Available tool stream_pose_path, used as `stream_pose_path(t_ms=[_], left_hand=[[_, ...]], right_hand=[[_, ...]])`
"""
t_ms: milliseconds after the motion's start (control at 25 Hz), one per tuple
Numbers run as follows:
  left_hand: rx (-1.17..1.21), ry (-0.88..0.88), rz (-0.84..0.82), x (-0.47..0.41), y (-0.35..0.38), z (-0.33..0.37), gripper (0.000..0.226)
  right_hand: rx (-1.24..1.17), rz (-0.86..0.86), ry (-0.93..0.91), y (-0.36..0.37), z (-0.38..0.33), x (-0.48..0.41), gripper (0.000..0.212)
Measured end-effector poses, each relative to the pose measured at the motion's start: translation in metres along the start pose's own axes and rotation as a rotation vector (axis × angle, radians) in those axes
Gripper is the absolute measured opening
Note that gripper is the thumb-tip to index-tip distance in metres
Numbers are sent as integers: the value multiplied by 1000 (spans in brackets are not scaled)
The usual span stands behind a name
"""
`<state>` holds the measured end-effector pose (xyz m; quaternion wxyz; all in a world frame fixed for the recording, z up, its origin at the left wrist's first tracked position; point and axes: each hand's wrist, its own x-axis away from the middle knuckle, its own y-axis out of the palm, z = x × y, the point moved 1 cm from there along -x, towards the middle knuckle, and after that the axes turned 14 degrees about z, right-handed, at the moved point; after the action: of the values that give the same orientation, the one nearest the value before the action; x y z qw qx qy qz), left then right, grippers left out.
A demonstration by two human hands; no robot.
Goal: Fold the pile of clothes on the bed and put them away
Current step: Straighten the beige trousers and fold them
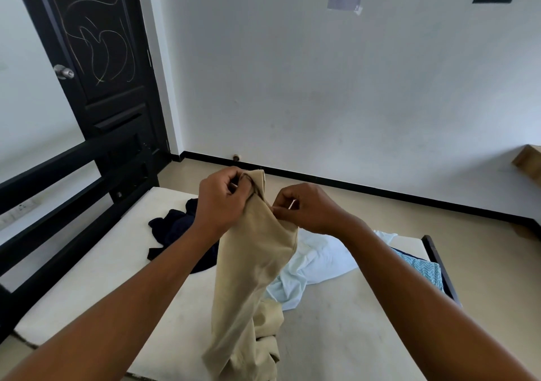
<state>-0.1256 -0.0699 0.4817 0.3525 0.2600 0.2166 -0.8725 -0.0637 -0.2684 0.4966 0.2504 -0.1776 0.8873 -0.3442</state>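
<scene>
Above the near half of the bed (87, 278): beige garment (251, 263) hangs full length, its lower end bunched on the mattress. Left hand (219, 202) has its fingers curled round the top edge. Right hand (310, 207) pinches the same edge just beside it. Judged: held high so the cloth drops straight and the edges can be matched before a first fold.

Behind, loose on the bed: one pale garment (319, 260), one dark garment (175, 228), and one blue patterned garment (421, 266) at the right edge.

Count: four garments, none folded; two hands, both on the beige one.

Farthest: black door (96, 58).
</scene>
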Motion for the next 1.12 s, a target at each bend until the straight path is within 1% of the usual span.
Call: stream_pose_path(t_ms=[120, 200, 280, 360, 440, 480, 520, 560, 640, 680, 720, 760, 800, 840, 880, 960, 1000, 1040, 1120], left_hand=[[-14, -5, -7, 6, 1, -2, 22], [-23, -24, -18, 9, 0, -6, 23], [-29, -33, -31, 11, 0, -11, 21], [-29, -27, -51, 14, 0, -12, 18], [-19, -15, -68, 17, 1, -12, 17], [-13, -17, -62, 17, 1, -13, 17], [-6, -30, -47, 16, -1, -14, 18], [5, -48, -27, 15, -3, -16, 19], [22, -107, -4, 13, -11, -21, 23], [64, -174, -14, 13, -15, -24, 24], [132, -253, -38, 15, -16, -27, 24], [197, -327, -68, 17, -17, -26, 23], [242, -372, -95, 18, -16, -25, 21], [232, -364, -124, 18, -15, -26, 15], [188, -311, -155, 17, -15, -26, 13], [102, -158, -270, 10, -20, -23, 39], [84, -100, -323, 6, -23, -20, 47], [56, -40, -370, 0, -26, -16, 48], [-30, 105, -432, -8, -28, -7, 36]], right_hand=[[100, -103, 42, 10, 4, 3, 26], [175, -158, 54, 12, 8, 6, 19], [246, -239, 27, 14, 11, 7, 12], [328, -320, -31, 19, 12, 6, 16], [372, -350, -77, 21, 14, 5, 18], [351, -313, -90, 18, 15, 4, 19], [280, -224, -82, 14, 17, 2, 18], [143, -79, -55, 8, 20, 0, 15], [-263, 228, 100, -4, 27, -2, 3], [-491, 314, 178, -9, 29, -2, 6], [-701, 338, 257, -9, 32, -1, 12], [-855, 330, 330, -6, 35, 0, 17], [-917, 320, 385, -2, 37, 1, 20], [-883, 322, 407, 4, 39, 2, 21], [-799, 331, 391, 8, 41, 2, 21], [-639, 360, 311, 12, 43, 2, 20], [-577, 370, 274, 11, 42, 0, 19], [-520, 380, 242, 7, 39, -1, 16], [-405, 396, 197, 1, 35, -4, 10]])
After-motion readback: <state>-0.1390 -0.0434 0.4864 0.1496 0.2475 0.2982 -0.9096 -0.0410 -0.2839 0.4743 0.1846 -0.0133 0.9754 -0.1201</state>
